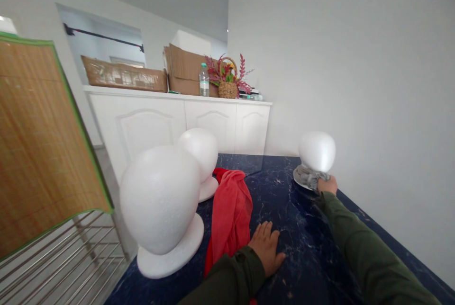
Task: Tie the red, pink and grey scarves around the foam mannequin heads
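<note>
My right hand (327, 185) reaches to the far right of the table, its fingers closed on a grey cloth (308, 177). The cloth is wrapped round the neck of a white foam head form (317, 150), just above its round base. Flat on the dark blue marbled tabletop (275, 191) lies my left hand (267, 248), fingers stretched out and holding nothing. Red cloth (232, 205) lies bunched just left of that hand. Two more white forms stand on the left, a large foam head form (159, 201) in front and a smaller foam head form (199, 153) behind it.
Beyond the table is a white cabinet (149, 127) bearing cardboard boxes (124, 75), a water bottle (204, 80) and a flower basket (227, 89). On the left stand a metal rack (71, 253) and a bamboo mat (39, 144). A bare wall (355, 68) borders the right side.
</note>
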Tool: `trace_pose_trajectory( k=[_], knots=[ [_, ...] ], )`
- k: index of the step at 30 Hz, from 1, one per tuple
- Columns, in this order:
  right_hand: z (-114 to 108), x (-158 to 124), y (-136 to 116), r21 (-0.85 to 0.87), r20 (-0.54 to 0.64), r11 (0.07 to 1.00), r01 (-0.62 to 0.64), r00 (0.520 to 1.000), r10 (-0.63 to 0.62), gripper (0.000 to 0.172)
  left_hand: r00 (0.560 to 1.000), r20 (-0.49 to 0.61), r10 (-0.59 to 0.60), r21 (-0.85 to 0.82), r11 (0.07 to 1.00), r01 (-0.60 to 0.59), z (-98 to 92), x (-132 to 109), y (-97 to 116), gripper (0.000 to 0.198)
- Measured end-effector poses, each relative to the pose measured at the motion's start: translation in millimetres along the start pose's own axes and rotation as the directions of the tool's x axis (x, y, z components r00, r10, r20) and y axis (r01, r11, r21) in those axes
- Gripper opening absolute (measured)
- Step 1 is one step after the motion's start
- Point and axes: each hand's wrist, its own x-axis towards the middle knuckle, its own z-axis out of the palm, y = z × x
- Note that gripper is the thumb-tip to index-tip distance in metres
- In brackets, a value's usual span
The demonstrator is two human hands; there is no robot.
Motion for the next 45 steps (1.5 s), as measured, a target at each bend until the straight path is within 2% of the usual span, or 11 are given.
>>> trace_pose_trajectory(
  k=[6,10,13,20,23,26,31,35,38,42,45],
  knots=[
    [-22.4,-20.1,-28.2,0.168,-0.031,0.984,-0.067,0.997,0.073,0.03,1.0,-0.007,-0.004,-0.055,0.998,0.003,-4.5,4.5,-0.7,0.052],
    [-44.0,-63.5,-28.2,0.278,0.043,0.956,-0.089,0.996,0.08,0.035,0.99,-0.139,-0.005,-0.156,0.988,-0.017,-14.2,9.1,1.8,0.058],
    [-67.2,-103.5,-21.4,0.397,0.152,0.908,-0.132,0.985,0.077,0.035,0.967,-0.246,0.071,-0.166,0.98,-0.114,-23.9,9.2,6.1,0.063],
    [-123.7,-180.6,-30.1,0.583,0.478,0.735,-0.345,0.878,0.033,0.033,0.903,-0.252,0.349,0.013,0.934,-0.358,-35.7,3.8,19.6,0.08],
    [-139.9,-203.8,-49.8,0.617,0.574,0.658,-0.431,0.819,-0.003,0.038,0.896,-0.226,0.383,0.047,0.923,-0.383,-34.8,2.4,22.4,0.076],
    [-149.3,-221.5,-64.6,0.625,0.605,0.626,-0.466,0.796,-0.01,0.04,0.906,-0.226,0.358,0.017,0.931,-0.363,-34.3,1.6,24.2,0.066],
    [-153.3,-241.5,-59.6,0.59,0.539,0.709,-0.386,0.842,0.01,0.037,0.91,-0.115,0.397,-0.073,0.911,-0.407,-34.1,2.1,29.5,0.064],
    [-153.0,-257.5,-47.5,0.424,0.434,0.884,-0.197,0.901,-0.008,0.038,0.901,-0.014,0.434,-0.12,0.894,-0.432,-30.9,2.6,31.3,0.056],
    [-153.4,-273.1,-44.9,0.281,0.389,0.959,-0.049,0.919,-0.067,0.04,0.914,0.044,0.403,-0.145,0.908,-0.394,-31.9,2.3,29.1,0.049],
    [-156.1,-291.4,-40.9,0.165,0.416,0.984,0.066,0.9,-0.13,0.046,0.934,0.039,0.356,-0.236,0.911,-0.337,-40.3,-0.2,22.3,0.049],
    [-161.7,-300.0,-33.8,0.131,0.475,0.989,0.062,0.872,-0.117,0.051,0.923,-0.022,0.384,-0.349,0.862,-0.367,-44.8,-3.1,18.0,0.041]
  ],
)
